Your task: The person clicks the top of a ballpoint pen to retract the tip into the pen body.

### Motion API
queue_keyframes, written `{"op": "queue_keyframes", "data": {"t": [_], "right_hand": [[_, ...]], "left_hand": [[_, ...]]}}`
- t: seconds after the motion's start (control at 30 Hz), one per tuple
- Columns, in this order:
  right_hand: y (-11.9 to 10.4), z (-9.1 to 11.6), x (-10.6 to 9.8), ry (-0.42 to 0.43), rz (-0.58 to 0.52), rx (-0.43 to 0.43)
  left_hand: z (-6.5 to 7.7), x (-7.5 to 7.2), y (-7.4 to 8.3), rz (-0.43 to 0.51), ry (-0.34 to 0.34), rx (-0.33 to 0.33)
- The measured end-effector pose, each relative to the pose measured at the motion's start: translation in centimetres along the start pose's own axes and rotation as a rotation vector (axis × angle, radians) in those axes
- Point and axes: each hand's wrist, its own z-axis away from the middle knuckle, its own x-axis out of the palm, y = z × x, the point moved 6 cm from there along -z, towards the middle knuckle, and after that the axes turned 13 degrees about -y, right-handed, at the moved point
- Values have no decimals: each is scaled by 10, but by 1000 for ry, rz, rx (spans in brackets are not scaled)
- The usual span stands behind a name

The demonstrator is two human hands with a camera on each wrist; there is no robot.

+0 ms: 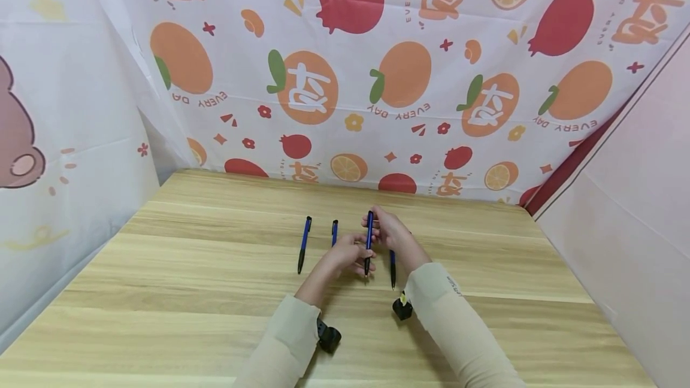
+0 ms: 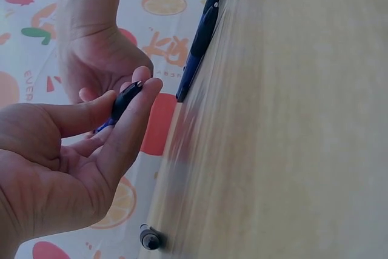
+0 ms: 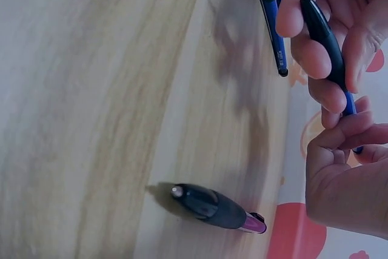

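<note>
A blue pen with a black grip (image 1: 369, 241) is held upright above the table between both hands, metal tip pointing down toward me. My left hand (image 1: 350, 253) pinches its black grip (image 3: 321, 34) between thumb and fingers. Around the upper, button end curl the fingers of my right hand (image 1: 392, 231), seen lower right in the right wrist view (image 3: 348, 180). To the left lie two blue pens, one in full sight (image 1: 304, 244), the other (image 1: 335, 231) partly behind my left hand. Under my right wrist lies another pen (image 1: 393, 268), its barrel purplish in the right wrist view (image 3: 218, 209).
The pens lie on a wood-grain table (image 1: 215, 292). A fruit-printed cloth (image 1: 356, 76) hangs along the back edge, with pale cloth walls at left and right. Small black cameras (image 1: 328, 336) are strapped at both wrists.
</note>
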Motion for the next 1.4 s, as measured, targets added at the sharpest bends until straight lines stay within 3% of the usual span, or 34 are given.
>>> {"op": "queue_keyframes", "data": {"t": [0.47, 1.4], "right_hand": [[3, 1, -2, -5, 13, 9], [8, 1, -7, 9, -7, 32]], "left_hand": [[2, 2, 1, -49, -13, -9], [2, 3, -1, -44, -37, -26]]}}
